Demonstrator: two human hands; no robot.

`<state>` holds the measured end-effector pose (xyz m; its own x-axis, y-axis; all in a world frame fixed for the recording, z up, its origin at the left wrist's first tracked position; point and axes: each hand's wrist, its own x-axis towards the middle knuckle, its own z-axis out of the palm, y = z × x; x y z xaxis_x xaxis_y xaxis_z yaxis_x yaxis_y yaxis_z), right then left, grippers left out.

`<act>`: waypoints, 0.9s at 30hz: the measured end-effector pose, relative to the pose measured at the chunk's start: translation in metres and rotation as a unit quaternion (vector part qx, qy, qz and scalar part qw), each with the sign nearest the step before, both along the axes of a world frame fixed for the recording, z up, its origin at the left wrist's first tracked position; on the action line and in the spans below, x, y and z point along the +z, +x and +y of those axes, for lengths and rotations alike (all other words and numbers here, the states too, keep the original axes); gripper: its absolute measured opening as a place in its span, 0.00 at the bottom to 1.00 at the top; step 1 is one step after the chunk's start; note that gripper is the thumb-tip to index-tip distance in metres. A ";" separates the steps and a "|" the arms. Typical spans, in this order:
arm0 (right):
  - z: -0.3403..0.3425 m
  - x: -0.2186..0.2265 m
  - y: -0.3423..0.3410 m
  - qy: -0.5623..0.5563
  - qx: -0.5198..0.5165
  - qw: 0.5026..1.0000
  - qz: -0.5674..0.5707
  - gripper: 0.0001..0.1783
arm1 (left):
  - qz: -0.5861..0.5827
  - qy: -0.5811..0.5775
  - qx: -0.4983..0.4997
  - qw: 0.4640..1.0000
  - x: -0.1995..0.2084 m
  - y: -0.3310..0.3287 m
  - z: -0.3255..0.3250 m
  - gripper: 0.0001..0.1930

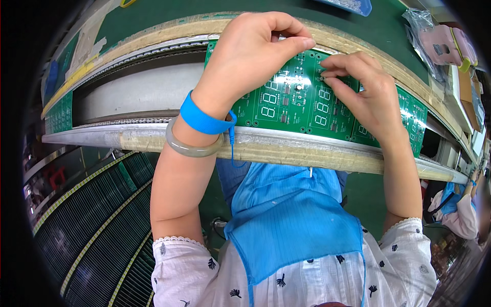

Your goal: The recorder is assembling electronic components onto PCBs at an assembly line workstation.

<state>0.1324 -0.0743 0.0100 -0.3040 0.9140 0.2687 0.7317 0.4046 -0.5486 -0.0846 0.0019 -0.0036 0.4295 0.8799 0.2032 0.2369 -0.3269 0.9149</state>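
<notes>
A green circuit board (296,110) with white digit outlines and small parts lies across the rails in front of me. Over its far left part arches my left hand (250,53), thumb and forefinger pinched near the far edge; whatever may be between them is too small to make out. My right hand (365,92) is closed too, its thumb and forefinger pinched just above the board's far middle, with a tiny pale thing at the tips that I cannot name. Around my left wrist sit a blue wrist strap (204,113) with a cord and a pale bangle (192,146).
Another green board (60,115) rests at the line's far left end. Beyond the far rail (153,33) are a blue tray (353,6) of small parts and a pink box (442,45). Slotted black racks (97,230) stand lower left. Another person (460,212) sits at the right.
</notes>
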 end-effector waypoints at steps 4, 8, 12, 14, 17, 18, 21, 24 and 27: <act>0.000 0.000 0.001 0.007 0.001 1.000 -0.010 0.12 | 0.011 -0.012 0.003 1.000 0.002 0.002 -0.001 0.11; 0.001 0.006 0.000 0.021 0.014 0.999 -0.046 0.12 | 0.022 -0.014 0.004 1.000 0.003 0.004 -0.002 0.11; 0.003 0.012 -0.003 0.059 0.039 0.994 -0.085 0.13 | 0.009 -0.023 -0.001 1.000 0.002 0.005 -0.002 0.11; 0.006 0.013 -0.001 0.060 0.052 0.993 -0.092 0.14 | 0.027 -0.001 -0.003 1.000 0.003 0.005 -0.003 0.11; 0.009 0.016 0.001 0.052 0.070 0.991 -0.105 0.15 | 0.020 -0.009 -0.002 1.000 0.002 0.006 -0.003 0.11; 0.010 0.017 0.001 0.042 0.076 0.990 -0.110 0.16 | 0.020 -0.009 -0.002 1.000 0.003 0.006 -0.003 0.11; 0.010 0.017 0.000 0.049 0.081 0.990 -0.109 0.17 | 0.026 -0.003 -0.004 1.000 0.004 0.007 -0.003 0.11; 0.009 0.017 -0.001 0.041 0.067 0.990 -0.116 0.18 | 0.009 -0.014 -0.003 1.000 0.002 0.009 -0.004 0.11; 0.010 0.018 0.003 0.049 0.058 0.993 -0.087 0.18 | 0.017 -0.018 -0.010 1.000 0.003 0.010 -0.005 0.10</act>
<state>0.1355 -0.0646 0.0278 -0.4547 0.8426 0.2886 0.7578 0.5363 -0.3717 -0.0745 -0.0029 -0.0008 0.4527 0.8778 0.1565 0.2628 -0.2991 0.9173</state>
